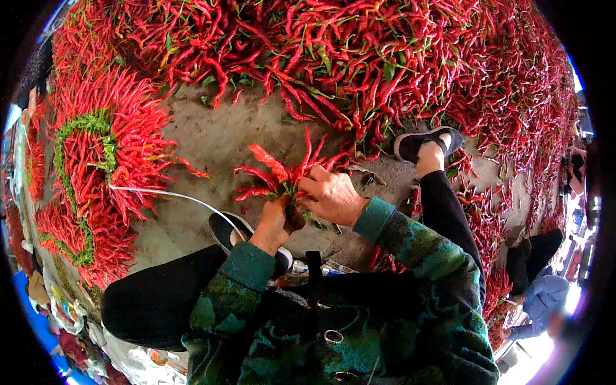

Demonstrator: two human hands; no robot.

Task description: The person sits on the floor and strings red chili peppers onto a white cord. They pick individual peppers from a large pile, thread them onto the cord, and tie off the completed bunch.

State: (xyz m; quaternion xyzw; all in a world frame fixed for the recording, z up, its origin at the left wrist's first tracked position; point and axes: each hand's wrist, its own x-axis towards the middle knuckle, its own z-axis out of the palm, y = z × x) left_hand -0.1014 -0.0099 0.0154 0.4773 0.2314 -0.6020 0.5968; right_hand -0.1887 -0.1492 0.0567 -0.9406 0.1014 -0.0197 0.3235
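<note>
My left hand [273,222] grips a small bunch of red chilli peppers [273,166] from below, by the green stems. Pods fan out away from me, upward in the view. From the right, my right hand [333,191] pinches chillies beside that bunch with bent fingers; its fingertips are partly hidden. A white cord [180,194] arches from a large tied cluster of red chillies [137,144] on the left towards my left wrist, where it drops out of sight. Green stems [84,122] form a thick band along that cluster.
A deep heap of loose red chillies [346,57] spreads ahead and down the right side. My shoes [428,142] rest on the concrete floor [202,115]. Another tied chilli cluster [103,248] lies at lower left. Another person [541,298] sits at the far right.
</note>
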